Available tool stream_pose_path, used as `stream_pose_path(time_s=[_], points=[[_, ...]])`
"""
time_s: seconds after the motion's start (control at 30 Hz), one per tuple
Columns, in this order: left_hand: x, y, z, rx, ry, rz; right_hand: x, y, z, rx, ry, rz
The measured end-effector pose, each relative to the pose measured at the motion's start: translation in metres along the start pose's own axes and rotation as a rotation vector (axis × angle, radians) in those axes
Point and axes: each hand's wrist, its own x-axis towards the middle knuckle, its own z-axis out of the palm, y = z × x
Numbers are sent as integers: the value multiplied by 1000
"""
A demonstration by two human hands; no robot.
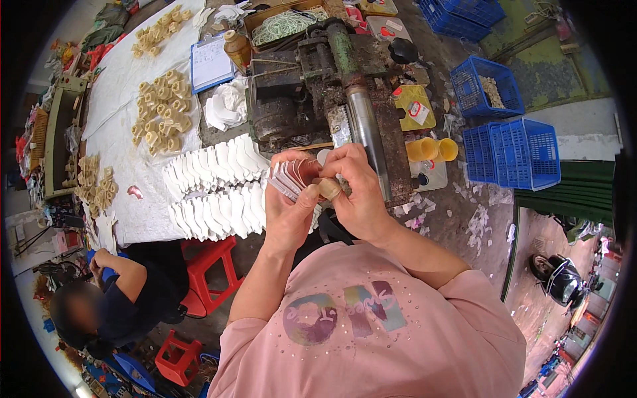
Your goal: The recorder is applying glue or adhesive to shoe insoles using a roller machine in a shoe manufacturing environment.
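Note:
In front of my chest, my left hand (pixel 284 215) is closed around a fanned stack of thin curved pieces (pixel 292 179), white on the outside and pinkish-brown inside. My right hand (pixel 361 192) meets the stack's right edge with its fingers bent and pinched together. A tan cover (pixel 330 188) wraps its thumb. What those fingertips grip is hidden. A small pale round bit (pixel 323 157) shows beside the right index finger. Just left of my hands, two rows of white curved pieces (pixel 215 166) stand packed side by side on the table.
A greasy machine with a steel shaft (pixel 369 129) stands right beyond my hands. Yellow cups (pixel 423 149) lie beside it, with blue crates (pixel 507 152) farther right. Piles of tan parts (pixel 162 109) cover the white sheet. A person (pixel 113 292) sits at left near red stools (pixel 212 272).

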Motion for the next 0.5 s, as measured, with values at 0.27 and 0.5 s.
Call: stream_pose_path(time_s=[0.27, 0.5], points=[[15, 7, -23, 126, 285, 28, 13, -6, -52, 170, -21, 194], [20, -15, -20, 1125, -266, 141, 38, 40, -124, -583, -320, 270]])
